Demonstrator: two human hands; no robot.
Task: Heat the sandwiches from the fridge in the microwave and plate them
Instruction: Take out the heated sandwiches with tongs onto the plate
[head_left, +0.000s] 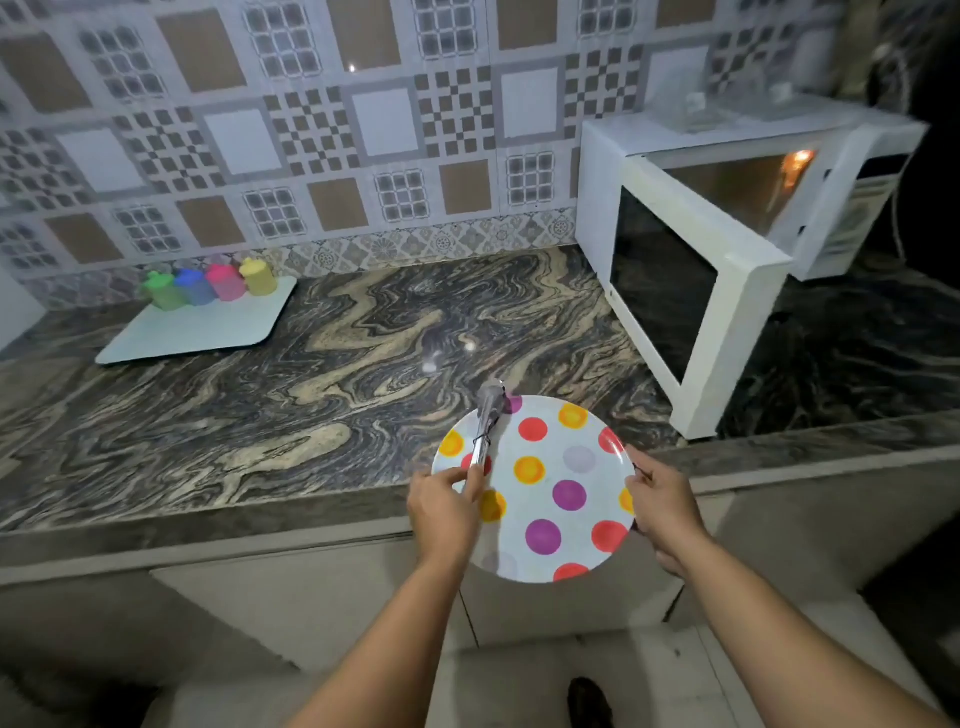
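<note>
A white plate (558, 462) with orange, red and purple dots hangs half over the counter's front edge. My right hand (662, 506) grips its right rim. My left hand (441, 506) holds metal tongs (488, 421) that lie across the plate's left side, and its fingers touch the left rim. The plate carries no food. At the right stands a white microwave (727, 140) with its door (685, 306) swung open toward me and its inside lit. No sandwiches are visible.
The marbled stone counter (311, 364) runs to a patterned tile wall. At the back left lies a pale tray (208, 327) with several coloured cups (213, 283). The open microwave door juts out over the counter's right part. Below the counter are cabinet fronts and floor.
</note>
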